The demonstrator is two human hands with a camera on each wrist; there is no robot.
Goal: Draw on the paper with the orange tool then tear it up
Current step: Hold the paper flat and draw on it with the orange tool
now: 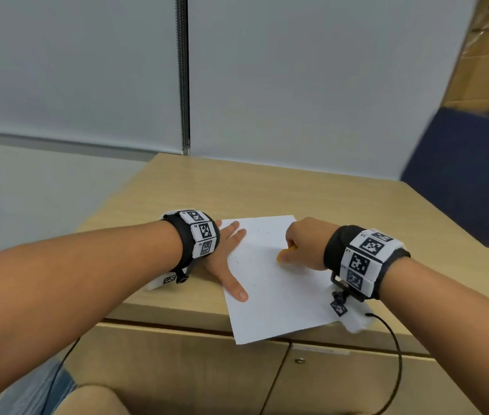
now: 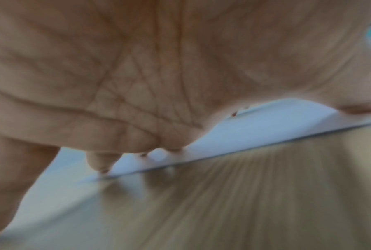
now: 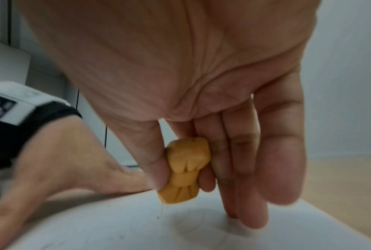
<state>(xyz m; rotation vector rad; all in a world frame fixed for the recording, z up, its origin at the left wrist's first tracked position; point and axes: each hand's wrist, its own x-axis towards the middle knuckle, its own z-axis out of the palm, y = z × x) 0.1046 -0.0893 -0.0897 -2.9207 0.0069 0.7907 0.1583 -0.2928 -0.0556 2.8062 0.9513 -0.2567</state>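
A white sheet of paper (image 1: 273, 289) lies on the wooden desk (image 1: 267, 187), its near corner past the front edge. My left hand (image 1: 228, 259) lies flat on the sheet's left edge, fingers straight and thumb spread. Up close, that palm (image 2: 137, 76) covers the paper (image 2: 265, 121). My right hand (image 1: 303, 244) pinches a short, lumpy orange tool (image 1: 282, 255) between thumb and fingers, its lower end close to the sheet. In the right wrist view the orange tool (image 3: 186, 170) stands just over the paper (image 3: 137, 228), where faint pencil-like marks show.
A drawer front with a small lock (image 1: 299, 360) runs below the desk edge. A black cable (image 1: 395, 354) hangs from my right wristband. Grey partition panels (image 1: 297, 85) stand behind the desk, and a dark blue object (image 1: 461, 181) sits at the right.
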